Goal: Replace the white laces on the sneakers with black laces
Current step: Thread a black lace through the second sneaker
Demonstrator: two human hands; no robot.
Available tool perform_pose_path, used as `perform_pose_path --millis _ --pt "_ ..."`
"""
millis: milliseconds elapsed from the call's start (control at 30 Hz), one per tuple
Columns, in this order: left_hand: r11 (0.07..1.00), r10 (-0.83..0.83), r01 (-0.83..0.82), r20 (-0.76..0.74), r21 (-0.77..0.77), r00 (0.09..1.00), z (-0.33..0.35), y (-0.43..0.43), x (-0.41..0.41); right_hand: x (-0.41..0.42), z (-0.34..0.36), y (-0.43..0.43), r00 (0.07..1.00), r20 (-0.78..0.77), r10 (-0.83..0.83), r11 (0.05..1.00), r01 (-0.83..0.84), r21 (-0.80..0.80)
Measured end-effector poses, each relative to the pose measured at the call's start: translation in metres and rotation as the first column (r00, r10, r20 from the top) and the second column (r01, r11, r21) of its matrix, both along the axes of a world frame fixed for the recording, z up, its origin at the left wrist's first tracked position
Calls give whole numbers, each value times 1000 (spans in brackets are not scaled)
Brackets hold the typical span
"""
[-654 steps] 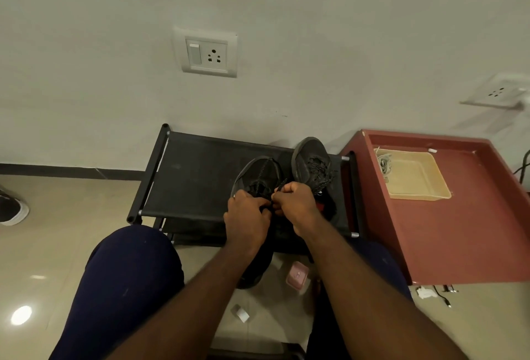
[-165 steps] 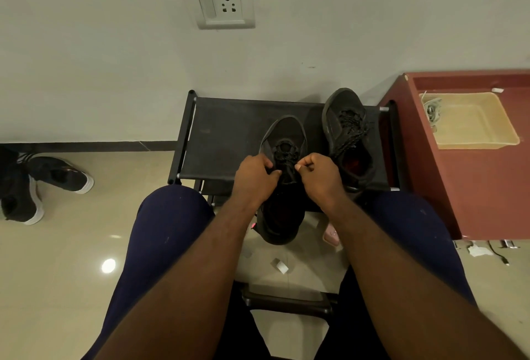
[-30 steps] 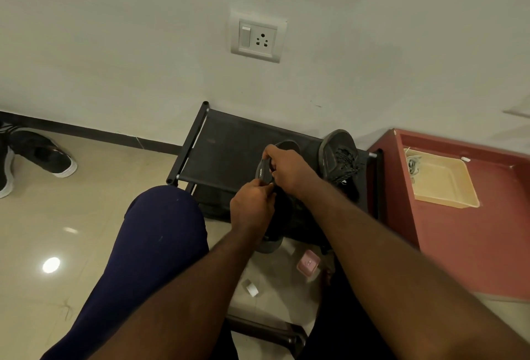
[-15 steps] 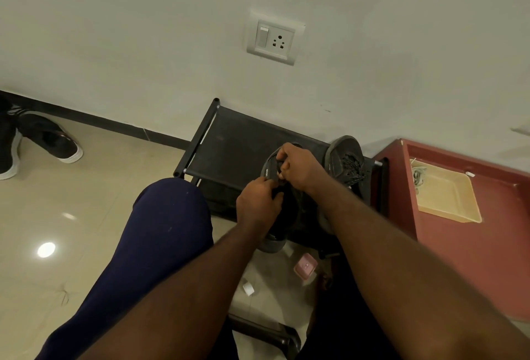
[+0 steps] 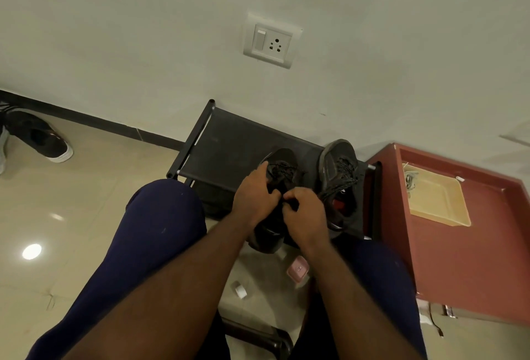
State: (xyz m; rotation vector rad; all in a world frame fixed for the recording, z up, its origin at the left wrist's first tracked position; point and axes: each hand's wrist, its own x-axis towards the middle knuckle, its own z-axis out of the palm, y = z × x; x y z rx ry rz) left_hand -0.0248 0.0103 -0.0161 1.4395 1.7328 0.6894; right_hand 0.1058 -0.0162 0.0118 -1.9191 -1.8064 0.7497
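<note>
Pale wall with a socket (image 5: 269, 41) backs a low black rack (image 5: 223, 144), and a red table (image 5: 473, 259) stands just right of it. On the table a beige tray (image 5: 441, 207) holds a small tangle of white laces (image 5: 410, 179) in its far left corner.

Both hands meet over the near sneaker (image 5: 282, 168). The left hand (image 5: 252, 199) curls around its left side, and the right hand (image 5: 304, 216) pinches a black lace (image 5: 289, 201) at the tongue. Hands and wrists hide most of the shoe, and the dark lace is hard to trace against it. Its heel hangs past the rack's near edge.

A second sneaker (image 5: 338, 176), with black lacing, lies at the rack's right end, beside the table. Plain fabric shows across the rack's left half. Another shoe (image 5: 43, 138) is cut off at far left.
</note>
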Motion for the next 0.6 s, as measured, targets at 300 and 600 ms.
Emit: perform_pose_path --millis 300,600 --pt "994 -110 108 -79 -29 991 0 11 0 -7 17 10 957 291 8 974 58 -220" --pt "994 -99 98 -40 -42 994 -2 15 -4 -18 12 30 946 311 94 947 11 -320"
